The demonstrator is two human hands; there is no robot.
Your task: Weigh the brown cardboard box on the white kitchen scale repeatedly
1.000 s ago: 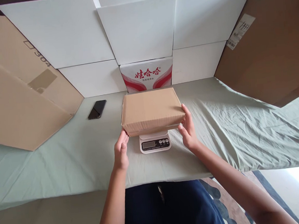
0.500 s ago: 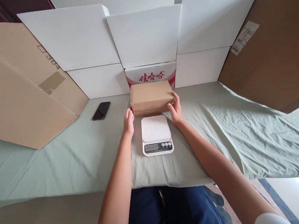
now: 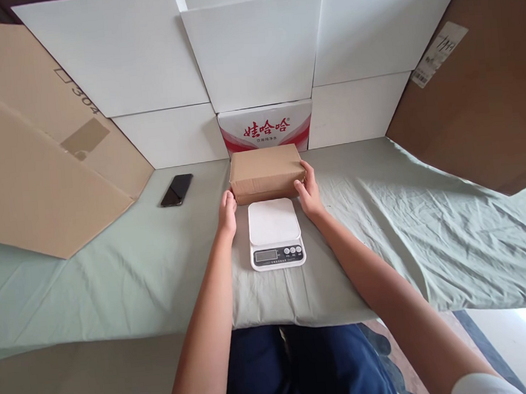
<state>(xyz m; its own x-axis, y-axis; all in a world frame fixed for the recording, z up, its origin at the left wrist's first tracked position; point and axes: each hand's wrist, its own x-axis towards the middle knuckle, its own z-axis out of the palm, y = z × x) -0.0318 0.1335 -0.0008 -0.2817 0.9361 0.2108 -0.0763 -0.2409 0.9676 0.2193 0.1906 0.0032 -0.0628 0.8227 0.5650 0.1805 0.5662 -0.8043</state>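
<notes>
I have the brown cardboard box (image 3: 265,172) pinched between both hands, resting on the green cloth (image 3: 115,281) toward the far edge of the surface, just beyond the white kitchen scale (image 3: 275,232). My left hand (image 3: 228,212) presses its near left corner, fingers curled against the side; my right hand (image 3: 308,188) cups the right end with the thumb on the front face. Gripping both ends keeps the box level, I judge. The scale's platform is bare, touching neither hand. A red-and-white printed carton (image 3: 265,128) stands right behind the box, limiting any push farther back. A black phone (image 3: 177,190) lies well left, near the leaning brown cardboard sheet (image 3: 36,160).
</notes>
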